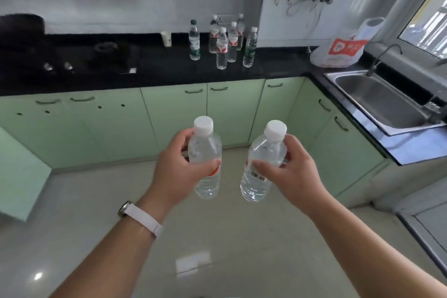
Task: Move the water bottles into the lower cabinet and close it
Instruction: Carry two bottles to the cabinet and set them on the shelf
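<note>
My left hand (pixel 180 167) grips a clear water bottle (pixel 205 150) with a white cap and red label, held upright above the floor. My right hand (pixel 289 174) grips a second clear bottle (pixel 262 159), tilted slightly, its barcode facing me. Several more water bottles (pixel 222 48) stand together on the black countertop (pixel 169 70) near the back wall; two carry green labels. Below the counter runs a row of pale green lower cabinets (pixel 174 113), all doors there shut. A green door panel (pixel 19 174) juts in at the far left edge.
A steel sink (pixel 379 101) with a tap fills the counter on the right. A white and orange plastic bag (pixel 338 52) lies in the corner. A small white cup (pixel 166 38) and a gas hob (pixel 72 60) sit on the left. Glossy tiled floor (pixel 217 249) lies below.
</note>
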`<state>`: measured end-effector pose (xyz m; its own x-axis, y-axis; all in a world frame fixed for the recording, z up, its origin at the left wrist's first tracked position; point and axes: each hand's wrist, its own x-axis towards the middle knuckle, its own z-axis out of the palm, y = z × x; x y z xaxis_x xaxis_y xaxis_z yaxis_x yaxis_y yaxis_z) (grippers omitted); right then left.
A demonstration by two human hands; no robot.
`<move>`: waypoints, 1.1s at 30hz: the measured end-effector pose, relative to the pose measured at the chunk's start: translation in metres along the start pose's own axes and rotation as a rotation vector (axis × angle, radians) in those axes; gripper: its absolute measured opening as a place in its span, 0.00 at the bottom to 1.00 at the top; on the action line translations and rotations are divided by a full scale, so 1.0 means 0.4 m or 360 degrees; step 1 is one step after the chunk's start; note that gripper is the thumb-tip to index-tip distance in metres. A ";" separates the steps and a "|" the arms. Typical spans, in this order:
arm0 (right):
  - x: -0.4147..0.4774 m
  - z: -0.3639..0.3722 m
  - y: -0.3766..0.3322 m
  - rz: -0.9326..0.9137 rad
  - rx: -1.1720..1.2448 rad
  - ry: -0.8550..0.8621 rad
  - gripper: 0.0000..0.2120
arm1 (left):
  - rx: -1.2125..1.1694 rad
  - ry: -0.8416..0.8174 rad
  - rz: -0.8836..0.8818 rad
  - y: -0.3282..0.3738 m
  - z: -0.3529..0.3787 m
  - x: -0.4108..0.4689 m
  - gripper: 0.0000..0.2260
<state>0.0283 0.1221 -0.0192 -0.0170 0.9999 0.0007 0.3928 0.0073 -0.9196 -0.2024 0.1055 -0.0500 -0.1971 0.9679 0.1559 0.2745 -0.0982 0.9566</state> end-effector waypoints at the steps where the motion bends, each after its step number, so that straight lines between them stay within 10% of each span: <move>1: 0.008 0.031 -0.014 -0.0017 -0.0014 -0.0057 0.22 | 0.0014 0.0052 -0.0007 -0.009 -0.034 -0.002 0.28; 33: 0.559 0.755 -0.205 -0.0478 -0.0036 -0.1283 0.25 | 0.0418 0.1286 -0.0615 -0.162 -0.460 0.195 0.28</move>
<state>-0.2855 0.3405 -0.0622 -0.7678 0.6392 -0.0443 0.2851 0.2790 -0.9170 -0.4086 0.1447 -0.0547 -0.8869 0.4584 0.0571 0.2381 0.3478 0.9068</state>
